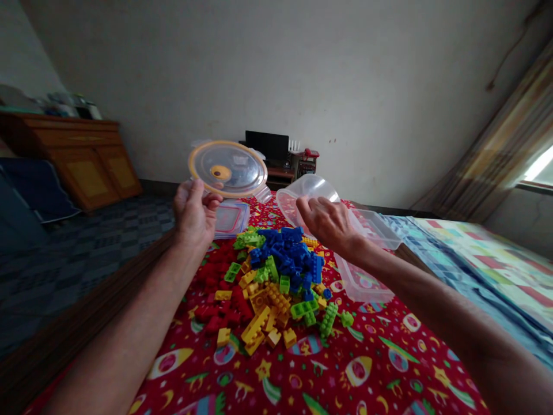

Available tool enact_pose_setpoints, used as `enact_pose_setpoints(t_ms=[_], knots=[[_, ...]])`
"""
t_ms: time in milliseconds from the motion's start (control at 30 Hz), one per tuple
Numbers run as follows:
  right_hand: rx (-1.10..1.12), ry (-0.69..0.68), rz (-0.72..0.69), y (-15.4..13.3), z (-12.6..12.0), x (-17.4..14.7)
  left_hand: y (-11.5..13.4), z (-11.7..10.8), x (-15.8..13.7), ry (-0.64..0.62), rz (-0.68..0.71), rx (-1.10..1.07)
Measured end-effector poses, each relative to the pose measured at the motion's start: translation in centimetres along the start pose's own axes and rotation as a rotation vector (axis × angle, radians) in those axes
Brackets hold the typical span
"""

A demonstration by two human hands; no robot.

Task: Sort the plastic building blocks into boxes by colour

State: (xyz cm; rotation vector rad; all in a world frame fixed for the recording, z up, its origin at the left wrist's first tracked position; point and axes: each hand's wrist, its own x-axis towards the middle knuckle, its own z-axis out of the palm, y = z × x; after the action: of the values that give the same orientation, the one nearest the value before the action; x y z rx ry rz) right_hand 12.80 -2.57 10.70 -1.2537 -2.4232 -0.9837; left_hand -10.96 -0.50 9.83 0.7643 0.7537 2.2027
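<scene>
My left hand (196, 213) grips a round clear lid (242, 167) with an orange seal by its near left edge, holding it raised and tilted above the table. On the right, my right hand (326, 222) is closed on the near rim of a clear plastic container (317, 187), whose open mouth faces partly toward me. Between and below both hands lies a loose pile of toy building bricks, with blue bricks (289, 253) at the back, red bricks (216, 288) on the left, yellow bricks (259, 328) in front and green bricks (305, 311) scattered among them.
Flat lids (231, 219) lie behind the pile at left. Clear plastic boxes (375, 227) stand at right. A red patterned cloth (328, 374) covers the table. A bed (484, 248) adjoins on the right; a wooden cabinet (86, 161) and a monitor (266, 147) are farther back.
</scene>
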Motion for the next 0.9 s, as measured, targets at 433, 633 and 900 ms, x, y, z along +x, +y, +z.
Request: enact_pose_setpoints(t_ms=[433,633,900], knots=[[0.143,0.178,0.462,4.5,3.2,0.1,0.1,0.2,-0.5,-0.028,-0.059,-0.033],[0.516,0.211,0.628,6.6,5.8,-1.3,-0.5,0.8,-2.3,-0.161,-0.247,-0.085],[0.892,0.302,0.990,11.8,8.3,-4.8,-0.8,1.1,-2.9,-0.221,-0.257,-0.041]])
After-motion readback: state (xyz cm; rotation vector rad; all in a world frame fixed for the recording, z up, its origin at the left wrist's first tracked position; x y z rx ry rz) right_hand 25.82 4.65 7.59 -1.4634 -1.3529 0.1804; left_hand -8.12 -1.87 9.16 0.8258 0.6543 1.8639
